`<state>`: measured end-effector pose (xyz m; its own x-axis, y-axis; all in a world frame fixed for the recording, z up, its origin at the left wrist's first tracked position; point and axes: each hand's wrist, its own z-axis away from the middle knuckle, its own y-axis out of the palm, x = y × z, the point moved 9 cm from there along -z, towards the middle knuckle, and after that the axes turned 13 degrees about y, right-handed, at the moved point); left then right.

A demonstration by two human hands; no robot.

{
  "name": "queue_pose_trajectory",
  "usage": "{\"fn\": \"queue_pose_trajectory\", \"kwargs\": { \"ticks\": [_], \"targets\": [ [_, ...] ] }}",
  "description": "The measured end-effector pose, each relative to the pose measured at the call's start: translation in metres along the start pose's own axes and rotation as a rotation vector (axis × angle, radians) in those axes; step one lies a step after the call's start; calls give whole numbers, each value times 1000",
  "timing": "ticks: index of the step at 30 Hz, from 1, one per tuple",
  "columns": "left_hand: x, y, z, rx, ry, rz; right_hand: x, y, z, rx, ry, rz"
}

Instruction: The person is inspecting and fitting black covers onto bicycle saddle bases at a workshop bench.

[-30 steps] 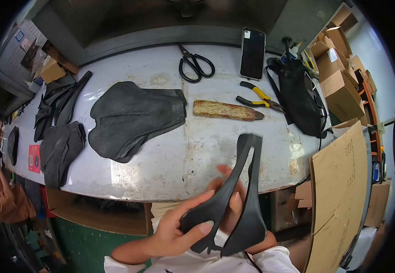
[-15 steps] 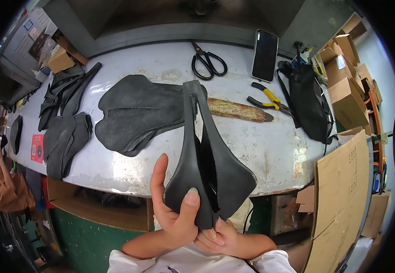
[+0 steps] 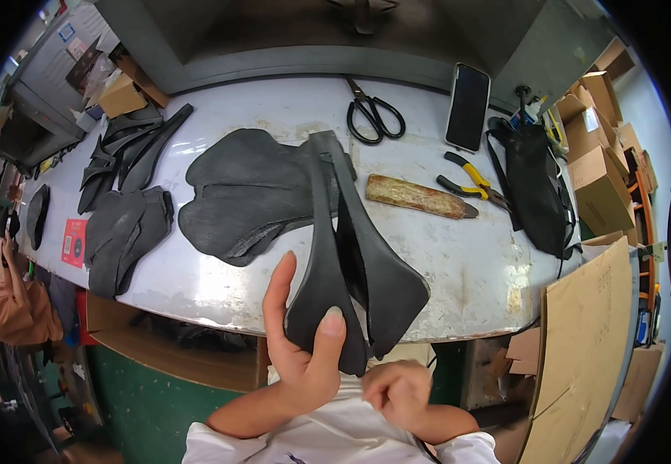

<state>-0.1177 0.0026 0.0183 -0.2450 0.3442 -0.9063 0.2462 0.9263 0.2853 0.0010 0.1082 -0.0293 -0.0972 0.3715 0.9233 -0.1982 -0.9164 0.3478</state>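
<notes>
A black bicycle saddle cover (image 3: 396,298) with a long slit down its middle is in my left hand (image 3: 304,371). The thumb presses on its upper face, the index finger sticks out beside it, and the other fingers are hidden underneath. Its narrow nose points away from me. Just below the wide rear end is my right hand (image 3: 399,393), apart from the cover, its fingers curled in; whether anything is in them is hidden. Beyond the cover lies a stack of similar black pieces (image 3: 242,185), partly behind the nose.
On the white table (image 3: 459,294) are a tool with a worn wrapped handle (image 3: 416,196), black-handled scissors (image 3: 375,120), yellow-black pliers (image 3: 474,182), a phone (image 3: 467,107) and a black bag (image 3: 536,189). More black pieces (image 3: 129,240) lie left. Cardboard (image 3: 587,340) stands right; another person (image 3: 22,309) is far left.
My right hand has come off the rear edge of the saddle cover and moved right, fingers curled. The left hand keeps its hold. The whole view has shifted slightly.
</notes>
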Motion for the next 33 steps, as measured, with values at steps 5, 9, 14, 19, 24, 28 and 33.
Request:
{"fn": "queue_pose_trajectory", "kwargs": {
  "ticks": [5,9,14,19,24,28,33],
  "targets": [
    [3,5,-1,62,-60,42,47,2,10,-151,-452,129],
    [1,8,-5,51,-56,33,29,38,1,366,-246,326],
    [-3,3,0,1,21,-3,42,54,3,375,-308,748],
    [1,3,-5,298,-24,-215,55,-67,6,-397,-361,152],
    [14,22,4,485,-527,345,42,-60,-35,186,-37,-247],
    [0,17,0,465,-233,25,59,-61,-24,318,-121,-84],
    [-29,25,10,810,373,-676,90,-50,-22,30,-168,523]
  ]
}}
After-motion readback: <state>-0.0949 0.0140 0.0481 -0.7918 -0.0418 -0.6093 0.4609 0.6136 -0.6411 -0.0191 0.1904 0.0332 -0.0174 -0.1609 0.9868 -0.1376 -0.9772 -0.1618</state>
